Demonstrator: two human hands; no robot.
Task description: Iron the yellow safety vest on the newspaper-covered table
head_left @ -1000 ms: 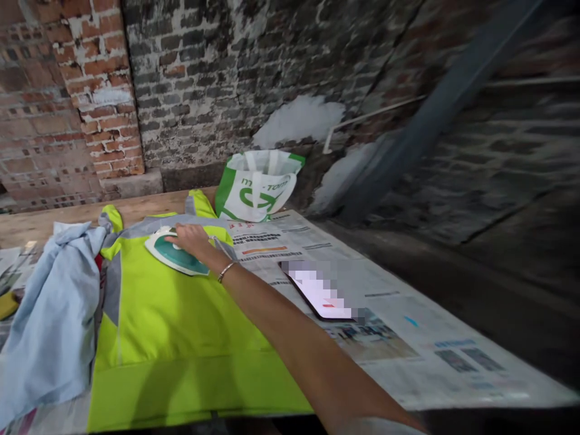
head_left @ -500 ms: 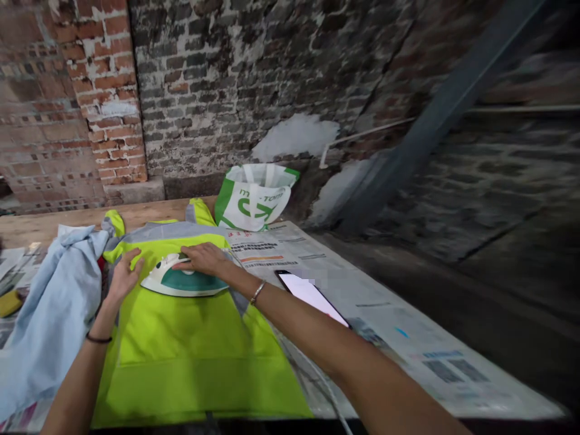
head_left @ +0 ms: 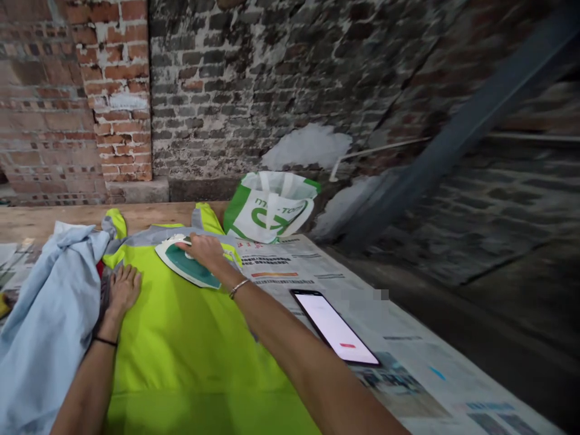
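Note:
A neon yellow garment with grey bands (head_left: 190,338) lies spread on the table before me. Near its far end, my right hand (head_left: 206,249) is wrapped round the handle of a white and green clothes iron (head_left: 188,266), whose tip points away and to the left. The iron rests on the yellow cloth. My left hand (head_left: 123,289) lies flat at the garment's left edge, fingers stretched out. Beside that hand, a light blue garment (head_left: 54,296) is heaped on the left and partly covers what is under it.
To the right, a phone with a lit screen (head_left: 335,326) lies on newspaper (head_left: 408,356) spread over the table. A white and green bag (head_left: 272,208) stands at the back. Behind it rises a brick wall (head_left: 217,109), and a slanted beam (head_left: 444,139) stands at the right.
My left hand has come down flat onto the garment's edge. The iron, still in my right hand, has turned so its tip points farther away. The whole view has shifted slightly.

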